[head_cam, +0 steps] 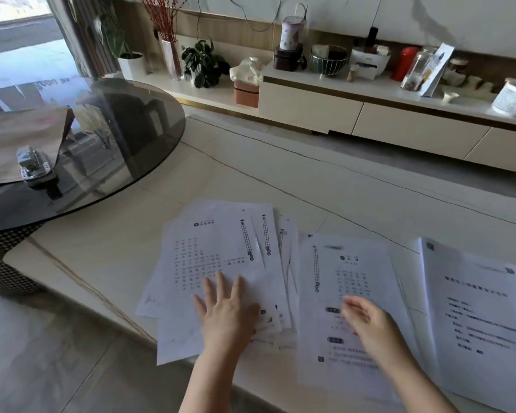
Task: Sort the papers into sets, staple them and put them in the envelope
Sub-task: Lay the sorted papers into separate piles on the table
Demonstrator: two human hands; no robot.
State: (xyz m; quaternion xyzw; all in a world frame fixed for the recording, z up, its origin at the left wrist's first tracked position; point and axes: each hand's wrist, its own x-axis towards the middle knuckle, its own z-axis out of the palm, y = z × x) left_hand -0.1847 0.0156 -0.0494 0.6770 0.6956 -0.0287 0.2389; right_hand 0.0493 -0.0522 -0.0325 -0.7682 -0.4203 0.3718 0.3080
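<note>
On the round dark glass table (125, 138) at far left, a brown envelope (21, 144) lies flat with its flap open, and a silver stapler (33, 165) sits on the envelope's near edge. The glass table stands beside and partly over the left end of the pale stone counter (108, 248).

On the counter nearer the person, a loose fan of printed papers (221, 248) spreads out, several sheets overlapping at different angles. The left hand (228, 311) lies flat on the lower part of this fan, fingers straight and spread, palm pressing the top sheet; it grips nothing.

Just to the right, a separate printed sheet (340, 263) lies on top of others, its left edge overlapping the fan. The right hand (367, 320) is over the middle of this sheet, fingers loosely bent and pointing left; it is blurred, so I cannot tell whether it touches the paper, and it does not appear to hold anything.

Farther right, another stack of papers (474, 308) with lines of text lies at the counter's right end, reaching the frame's edge.

Beyond the counter, a low cream cabinet (310, 105) runs along the wall, carrying a potted plant (203, 64), a red bottle (404, 62) and other small items.
</note>
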